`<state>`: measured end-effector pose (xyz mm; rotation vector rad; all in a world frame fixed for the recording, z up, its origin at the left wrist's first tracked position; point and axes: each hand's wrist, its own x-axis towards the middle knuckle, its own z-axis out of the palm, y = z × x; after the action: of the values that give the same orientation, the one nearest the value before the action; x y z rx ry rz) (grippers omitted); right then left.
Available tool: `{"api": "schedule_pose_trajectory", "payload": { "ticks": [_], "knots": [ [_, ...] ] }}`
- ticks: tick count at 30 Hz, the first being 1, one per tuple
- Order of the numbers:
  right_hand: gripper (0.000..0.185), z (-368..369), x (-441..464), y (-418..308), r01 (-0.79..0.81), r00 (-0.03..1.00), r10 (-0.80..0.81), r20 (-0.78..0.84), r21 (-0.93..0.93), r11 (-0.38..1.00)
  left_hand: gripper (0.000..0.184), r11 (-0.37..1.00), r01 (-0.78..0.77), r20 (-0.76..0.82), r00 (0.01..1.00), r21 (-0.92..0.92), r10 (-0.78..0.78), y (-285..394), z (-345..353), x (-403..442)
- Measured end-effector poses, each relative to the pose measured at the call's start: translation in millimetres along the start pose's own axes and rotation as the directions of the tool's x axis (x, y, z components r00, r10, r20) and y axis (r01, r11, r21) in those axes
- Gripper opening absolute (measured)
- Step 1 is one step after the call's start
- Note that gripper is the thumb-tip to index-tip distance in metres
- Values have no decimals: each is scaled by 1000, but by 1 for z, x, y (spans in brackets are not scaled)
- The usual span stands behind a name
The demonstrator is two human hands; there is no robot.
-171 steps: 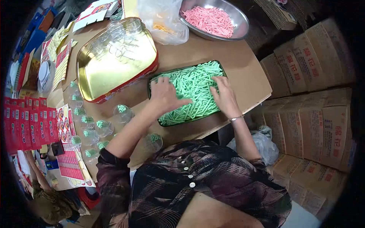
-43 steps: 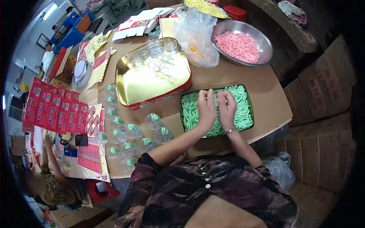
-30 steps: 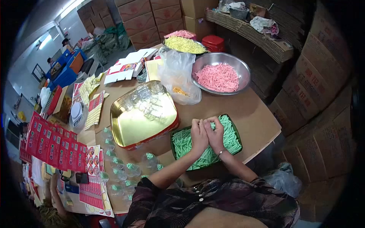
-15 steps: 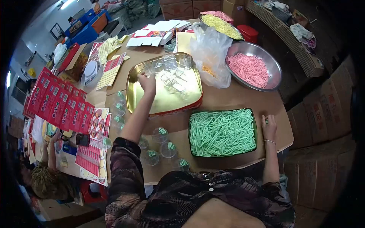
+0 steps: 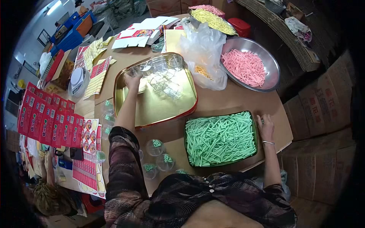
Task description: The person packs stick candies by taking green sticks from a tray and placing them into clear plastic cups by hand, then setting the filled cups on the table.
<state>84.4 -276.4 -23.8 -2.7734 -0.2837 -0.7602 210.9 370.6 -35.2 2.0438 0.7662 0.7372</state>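
My left hand point(image 5: 133, 80) reaches into the left side of a shallow gold tray point(image 5: 152, 114), its fingers closed on a clear plastic cup point(image 5: 134, 71). More clear cups point(image 5: 175, 61) lie along the tray's far side and in its middle. My right hand point(image 5: 266, 128) is beside the right edge of a dark-rimmed tray heaped with green sticks point(image 5: 220, 138). Its fingers are curled around a small bunch of green sticks point(image 5: 262, 121), mostly hidden by the hand. Several clear cups with green sticks point(image 5: 165, 162) stand between my left arm and the green-filled tray.
A metal bowl point(image 5: 274, 72) of pink sticks stands at the back right, beside a translucent plastic bag point(image 5: 203, 45). Yellow sticks point(image 5: 213, 21) fill another bowl behind. Red printed packaging point(image 5: 49, 117) is at left, near another person's arm point(image 5: 49, 167). Cartons point(image 5: 323, 95) line the right side.
The view has shifted, so the gold tray appears farther left and lower. My left hand stays at the cup in the tray. My right hand sits slightly closer to the green sticks' tray.
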Motion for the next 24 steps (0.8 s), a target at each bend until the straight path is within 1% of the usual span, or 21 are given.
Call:
{"api": "schedule_pose_trajectory", "payload": {
  "ticks": [4,5,7,9,11,12,13,14,15,16,17,18,19,20,21,24],
  "knots": [
    [21,-2,-2,-7,29,999,-28,-19,53,998,70,974,20,17,1000,-225,-17,59,-43,-39],
    [21,1,-5,-5,32,999,-31,-29,35,999,70,977,25,20,1000,-213,-21,73,-54,-53],
    [22,4,-4,3,27,999,-27,-26,16,1000,67,953,-142,84,982,-269,170,103,-74,-91],
    [26,3,0,12,-50,998,47,37,78,996,64,893,-288,154,922,-345,356,133,-91,-136],
    [28,-27,20,-19,-137,978,186,-94,382,914,62,856,-409,277,824,-315,495,160,-103,-182],
    [28,-35,27,-28,-256,945,310,-101,359,898,62,860,-394,295,821,-325,488,172,-106,-205],
    [28,-47,28,-38,-267,931,356,-74,525,808,63,838,-413,339,778,-357,528,184,-108,-228],
    [27,-75,37,-74,-274,914,405,-42,671,689,63,813,-429,384,727,-393,569,194,-109,-251],
    [25,-90,39,-99,-248,914,400,-58,702,668,62,818,-325,439,719,-474,539,205,-110,-273],
    [21,-94,38,-114,-105,952,288,-101,777,620,61,812,-215,492,702,-543,515,213,-109,-291],
    [19,-106,34,-142,-83,964,261,-52,872,482,61,812,-196,516,685,-550,515,215,-105,-305],
    [17,-118,32,-168,-67,973,229,-10,943,326,64,824,-224,539,662,-520,521,217,-103,-318],
    [15,-122,29,-183,-32,982,185,-23,956,292,66,831,-260,557,639,-492,530,219,-100,-328],
    [16,-125,26,-191,-64,985,173,23,970,233,66,829,-254,572,622,-499,535,222,-97,-337],
    [16,-127,22,-198,-95,985,156,68,981,168,65,828,-259,565,628,-497,535,223,-95,-347],
    [18,-125,20,-213,-58,970,240,22,988,140,63,829,-287,525,663,-480,533,225,-94,-367]
  ]
}}
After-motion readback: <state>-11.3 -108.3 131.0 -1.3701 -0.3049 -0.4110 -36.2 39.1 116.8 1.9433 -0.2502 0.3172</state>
